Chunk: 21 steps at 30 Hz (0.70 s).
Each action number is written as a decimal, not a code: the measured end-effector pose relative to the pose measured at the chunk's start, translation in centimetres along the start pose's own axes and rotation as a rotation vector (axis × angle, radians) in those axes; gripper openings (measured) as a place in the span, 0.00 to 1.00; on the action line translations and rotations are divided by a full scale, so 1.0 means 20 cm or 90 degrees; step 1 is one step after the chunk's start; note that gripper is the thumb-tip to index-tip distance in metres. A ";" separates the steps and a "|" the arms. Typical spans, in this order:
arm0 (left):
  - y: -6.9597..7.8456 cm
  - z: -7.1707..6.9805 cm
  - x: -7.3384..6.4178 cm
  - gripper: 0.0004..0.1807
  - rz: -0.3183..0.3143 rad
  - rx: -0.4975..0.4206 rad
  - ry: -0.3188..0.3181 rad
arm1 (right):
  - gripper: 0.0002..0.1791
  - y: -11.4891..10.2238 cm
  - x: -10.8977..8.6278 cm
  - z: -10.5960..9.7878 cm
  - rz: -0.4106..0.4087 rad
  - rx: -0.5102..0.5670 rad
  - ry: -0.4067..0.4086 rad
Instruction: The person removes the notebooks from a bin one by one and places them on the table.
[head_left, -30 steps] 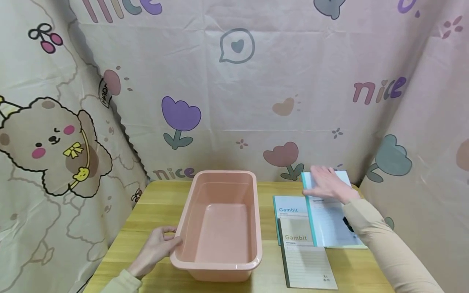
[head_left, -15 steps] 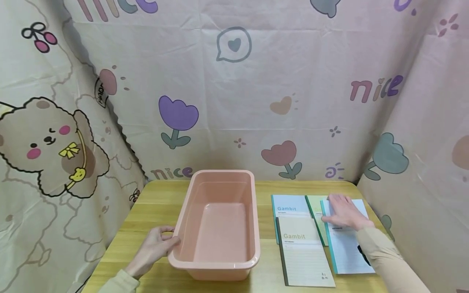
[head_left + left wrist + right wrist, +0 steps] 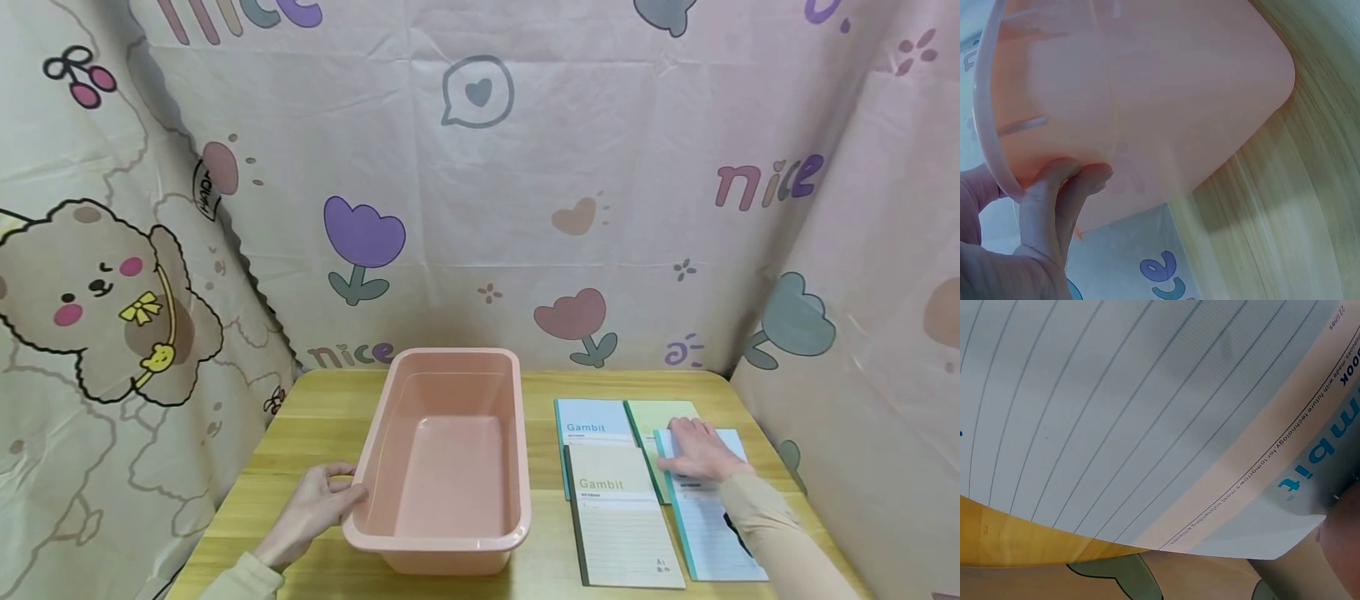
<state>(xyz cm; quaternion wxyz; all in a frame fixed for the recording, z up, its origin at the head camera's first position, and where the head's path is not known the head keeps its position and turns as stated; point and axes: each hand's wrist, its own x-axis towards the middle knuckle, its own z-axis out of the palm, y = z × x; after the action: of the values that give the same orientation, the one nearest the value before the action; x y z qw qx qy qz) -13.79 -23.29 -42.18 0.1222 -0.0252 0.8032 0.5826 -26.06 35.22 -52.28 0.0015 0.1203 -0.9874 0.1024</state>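
A pink plastic basin stands on the table, its inside bare. My left hand pinches its left rim, thumb on one side and fingers curled against the outer wall in the left wrist view. At the right, my right hand spans the upper part of a blue notebook, thumb at its teal spine and fingers toward the far edge. That notebook overlaps a green notebook. In the right wrist view, a fingertip sits by the corner of the lined blue cover.
Left of the held notebook lies a beige notebook with a dark spine, partly over another blue notebook. A patterned curtain hangs behind the wooden table and along both sides.
My right hand has brought the blue notebook rightward and toward me, down from over the other notebooks, uncovering part of the green one. The left hand keeps its hold on the basin.
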 end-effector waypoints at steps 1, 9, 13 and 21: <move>0.00 0.00 0.00 0.32 0.000 0.000 0.000 | 0.33 0.00 0.00 0.01 0.000 -0.002 -0.002; -0.01 -0.01 0.02 0.31 -0.009 0.013 0.006 | 0.33 0.01 0.00 0.08 -0.025 -0.015 0.024; -0.01 -0.01 0.03 0.31 -0.011 0.026 0.009 | 0.33 0.01 -0.01 0.09 -0.036 -0.016 0.029; 0.00 -0.01 0.03 0.31 -0.010 0.038 0.017 | 0.33 -0.02 -0.04 0.08 -0.017 0.012 0.016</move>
<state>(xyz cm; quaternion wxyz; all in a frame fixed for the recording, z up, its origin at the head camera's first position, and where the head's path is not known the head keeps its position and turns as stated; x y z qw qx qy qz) -14.44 -23.39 -42.33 0.1162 -0.0356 0.8215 0.5571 -25.15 34.78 -53.83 0.0144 0.1322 -0.9846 0.1135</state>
